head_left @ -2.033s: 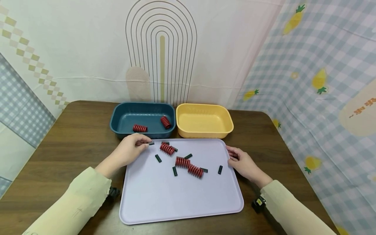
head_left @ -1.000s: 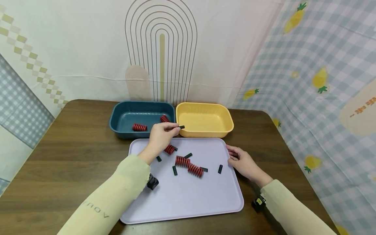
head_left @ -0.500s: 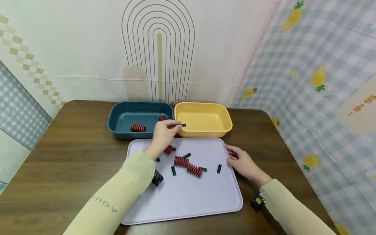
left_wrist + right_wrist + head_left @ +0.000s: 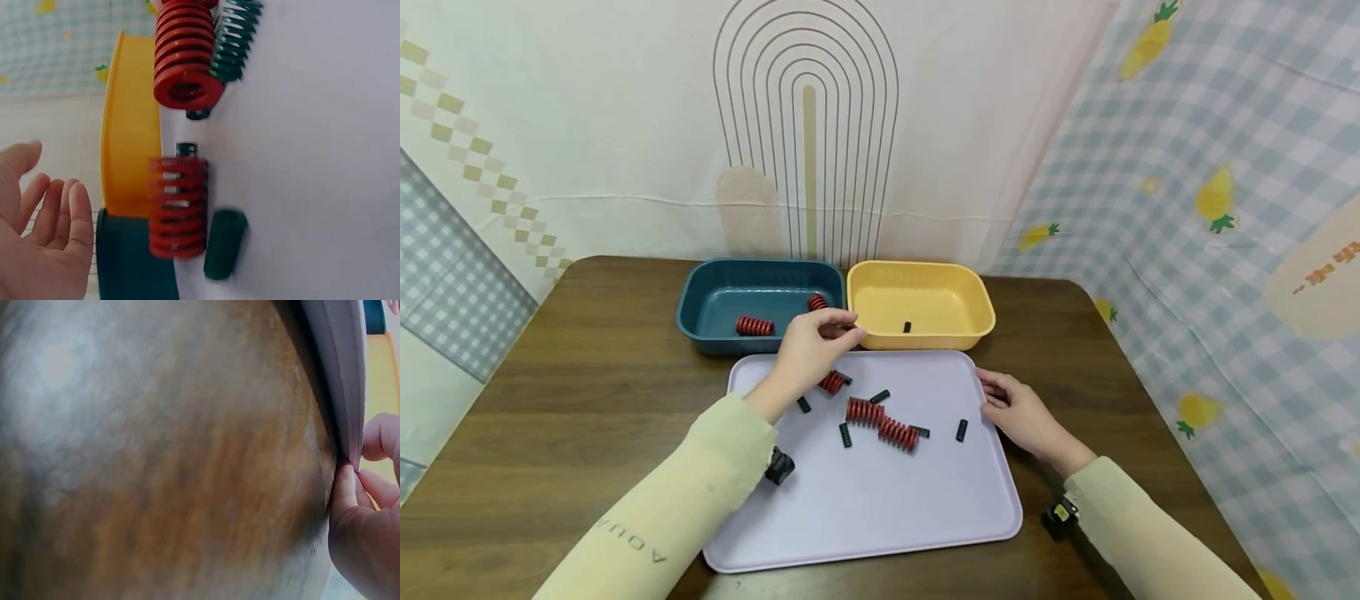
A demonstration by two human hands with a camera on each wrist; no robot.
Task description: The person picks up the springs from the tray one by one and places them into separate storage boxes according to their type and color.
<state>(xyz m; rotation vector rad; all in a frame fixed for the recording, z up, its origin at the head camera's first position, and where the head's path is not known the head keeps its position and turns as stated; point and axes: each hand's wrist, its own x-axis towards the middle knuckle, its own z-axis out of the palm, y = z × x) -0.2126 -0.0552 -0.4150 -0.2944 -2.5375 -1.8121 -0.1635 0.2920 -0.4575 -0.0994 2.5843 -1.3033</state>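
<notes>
My left hand [image 4: 812, 346] hovers by the near left corner of the yellow bin [image 4: 925, 342], thumb and fingers apart with nothing between them. A small dark green spring [image 4: 907, 327] lies inside that bin. On the lilac tray [image 4: 865, 508] lie thick red springs [image 4: 865, 412] among several small green springs [image 4: 845, 435]. My forearm partly covers the tray's left side. At the tray's right edge, my right hand [image 4: 1018, 421] holds the rim; the right wrist view shows thumb and fingers [image 4: 345, 487] on either side of it.
The dark blue bin [image 4: 688, 321] stands against the yellow one's left side, with two red springs [image 4: 755, 326] inside, one partly behind my left hand. Both bins sit just beyond the tray on the brown wooden table [image 4: 587, 350]. Patterned cloth hangs behind and to the right.
My left hand picked up a green spring at the tray's upper left, carried it right to the yellow bin and let it go there. My right hand stayed at the tray's edge.
</notes>
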